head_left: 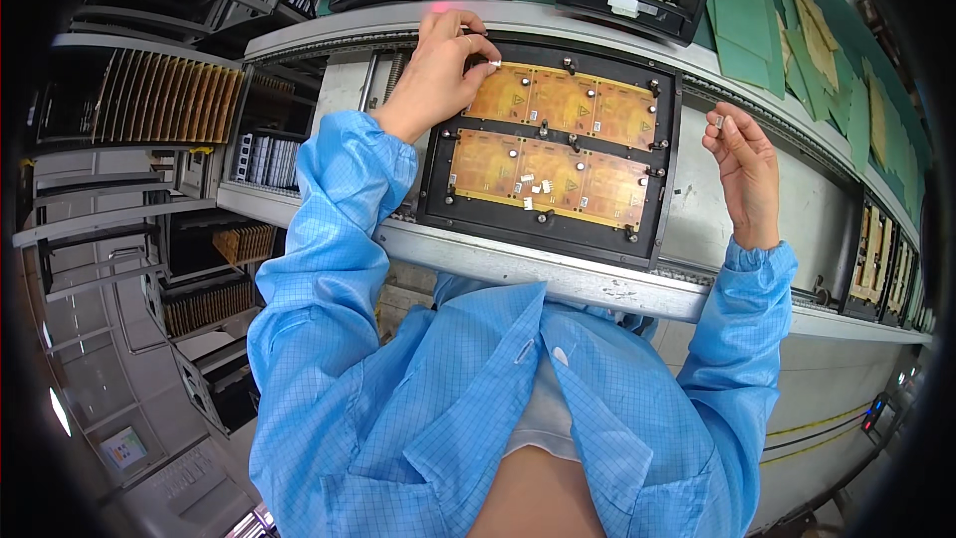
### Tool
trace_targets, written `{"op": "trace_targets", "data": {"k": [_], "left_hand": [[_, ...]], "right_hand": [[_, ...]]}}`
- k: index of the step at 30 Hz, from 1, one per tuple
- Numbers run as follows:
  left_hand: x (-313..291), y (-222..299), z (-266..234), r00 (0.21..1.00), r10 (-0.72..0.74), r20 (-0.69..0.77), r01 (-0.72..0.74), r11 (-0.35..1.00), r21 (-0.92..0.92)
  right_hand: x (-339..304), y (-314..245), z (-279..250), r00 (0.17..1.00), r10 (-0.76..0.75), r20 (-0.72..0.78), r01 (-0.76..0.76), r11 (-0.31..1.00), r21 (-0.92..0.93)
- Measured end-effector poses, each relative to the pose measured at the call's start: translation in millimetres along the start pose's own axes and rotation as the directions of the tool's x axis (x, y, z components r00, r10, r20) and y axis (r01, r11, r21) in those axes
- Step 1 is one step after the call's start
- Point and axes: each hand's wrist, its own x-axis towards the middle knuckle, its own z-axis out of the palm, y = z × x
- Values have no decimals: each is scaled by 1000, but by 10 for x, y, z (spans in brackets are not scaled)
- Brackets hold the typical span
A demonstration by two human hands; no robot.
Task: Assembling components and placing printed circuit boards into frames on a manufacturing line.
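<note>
A black carrier frame (426,201) holds several amber circuit boards (563,98) in two rows. At the upper left corner of the far row, my left hand (445,68) pinches a small white connector (495,64) right at the board's edge. Whether its pins sit in the board cannot be seen. My right hand (745,161) is raised to the right of the frame, fingers closed on another small white connector (718,123). Several loose white connectors (538,187) lie on the middle board of the near row.
Conveyor rails (558,284) run along both sides of the frame. A black bin (637,2) of white connectors stands at the back, beside green sheets (742,25). Racks of boards (169,90) stand at left; more carriers (871,254) sit at far right.
</note>
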Motion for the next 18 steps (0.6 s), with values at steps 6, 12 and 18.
{"op": "trace_targets", "data": {"k": [6,12,18], "left_hand": [[-8,-38,29,1000,-29,2,29,999,-23],[4,-48,36,998,-56,10,56,997,-48],[7,-68,70,1000,22,-12,-22,1000,-17]], "right_hand": [[6,6,12,1000,1,-14,-1,1000,-16],[22,4,25,1000,2,-19,-2,999,-32],[28,37,-26,999,-21,-25,20,999,-41]]}}
